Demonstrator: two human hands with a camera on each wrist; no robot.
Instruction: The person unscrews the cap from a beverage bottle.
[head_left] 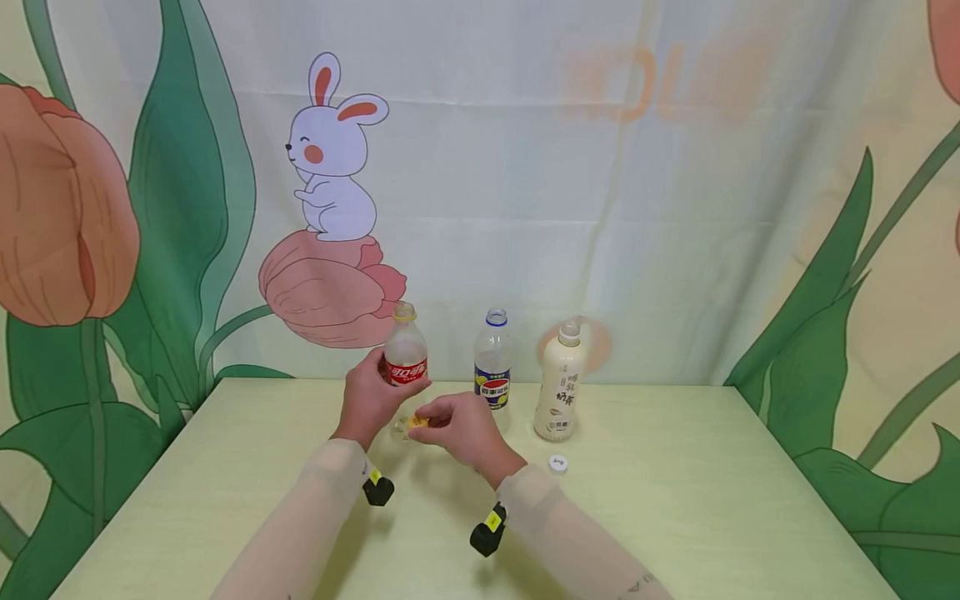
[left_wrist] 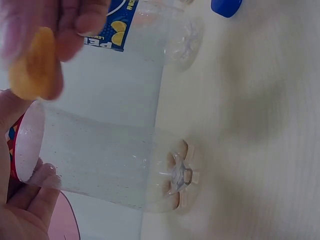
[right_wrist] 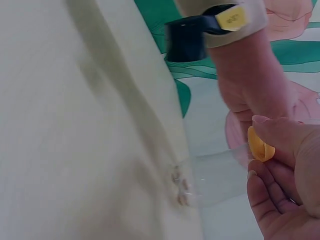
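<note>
My left hand (head_left: 370,400) grips a clear plastic cola bottle (head_left: 406,340) around its red label. The bottle stands upright and uncapped, with a yellow ring at its neck. In front of its lower part, my right hand (head_left: 471,429) pinches an orange-yellow bottle cap (head_left: 417,422) between thumb and fingers. The right wrist view shows the hollow underside of that cap (right_wrist: 261,146), apart from the bottle mouth. In the left wrist view the cap (left_wrist: 35,65) is blurred, and the clear base of the cola bottle (left_wrist: 100,155) meets the table.
Right of the hands stand an uncapped clear bottle (head_left: 492,350) with a blue label and a cream-coloured milk tea bottle (head_left: 562,383). A white cap (head_left: 558,463) lies in front of the latter. On the table (head_left: 712,500) lies a blue cap (left_wrist: 227,5). A printed curtain (head_left: 487,183) hangs behind.
</note>
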